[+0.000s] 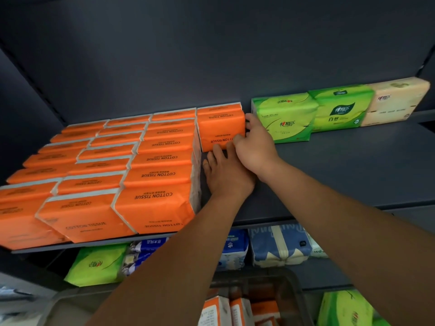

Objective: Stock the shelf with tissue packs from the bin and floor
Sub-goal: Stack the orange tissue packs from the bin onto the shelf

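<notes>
At the back of the shelf [341, 165], the right grip [256, 147] curls round an orange pack's [220, 130] right edge, the left grip [227, 176] flat-fingered at its front; best slid flush against the orange rows [162, 158], clear of the green pack [282, 121].

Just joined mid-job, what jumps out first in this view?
A large block of orange tissue packs fills the left of the shelf. At its back right, the right hand grips one orange pack while the left hand touches its front. Green packs stand just right of it.
</notes>
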The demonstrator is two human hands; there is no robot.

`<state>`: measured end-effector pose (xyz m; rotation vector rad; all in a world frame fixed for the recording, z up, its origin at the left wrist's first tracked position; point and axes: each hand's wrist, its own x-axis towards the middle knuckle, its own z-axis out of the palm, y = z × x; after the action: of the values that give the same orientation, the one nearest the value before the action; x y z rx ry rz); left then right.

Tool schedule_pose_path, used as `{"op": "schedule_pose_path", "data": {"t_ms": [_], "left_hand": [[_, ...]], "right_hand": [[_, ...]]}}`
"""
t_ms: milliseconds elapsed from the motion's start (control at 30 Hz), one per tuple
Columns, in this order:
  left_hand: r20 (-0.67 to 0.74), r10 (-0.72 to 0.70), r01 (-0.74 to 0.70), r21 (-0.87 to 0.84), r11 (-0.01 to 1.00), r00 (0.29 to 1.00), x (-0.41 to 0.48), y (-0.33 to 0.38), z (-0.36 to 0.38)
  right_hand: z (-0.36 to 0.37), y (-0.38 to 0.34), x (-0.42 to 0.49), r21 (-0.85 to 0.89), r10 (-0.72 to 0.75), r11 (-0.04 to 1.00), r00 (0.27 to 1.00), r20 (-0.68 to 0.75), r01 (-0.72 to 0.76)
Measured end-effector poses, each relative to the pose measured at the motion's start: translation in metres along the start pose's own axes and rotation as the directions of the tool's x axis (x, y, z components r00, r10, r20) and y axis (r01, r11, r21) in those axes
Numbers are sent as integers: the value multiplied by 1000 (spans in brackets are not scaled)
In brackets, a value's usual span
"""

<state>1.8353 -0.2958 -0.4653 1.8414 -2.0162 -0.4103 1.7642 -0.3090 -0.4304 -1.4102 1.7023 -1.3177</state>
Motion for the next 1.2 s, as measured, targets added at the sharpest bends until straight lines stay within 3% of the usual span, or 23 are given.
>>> {"op": "schedule_pose_path", "data": {"t_ms": [367,700,967,1200], "left_hand": [[88,88,-98,115,989,992,-77,4,-10],[110,390,-405,205,891,914,-209,-31,-63],[249,234,-297,257,920,940,-284,-125,-126],[310,74,-197,387,901,948,-304,-197,-161]], "right_hand": [[-36,-21,-53,-335,-8,941,995,104,42],[-55,-49,-173,-603,30,791,977,211,106],[-22,-43,-268,-671,4,717,961,277,190],[7,-16,-324,-693,135,686,898,418,220]]}}
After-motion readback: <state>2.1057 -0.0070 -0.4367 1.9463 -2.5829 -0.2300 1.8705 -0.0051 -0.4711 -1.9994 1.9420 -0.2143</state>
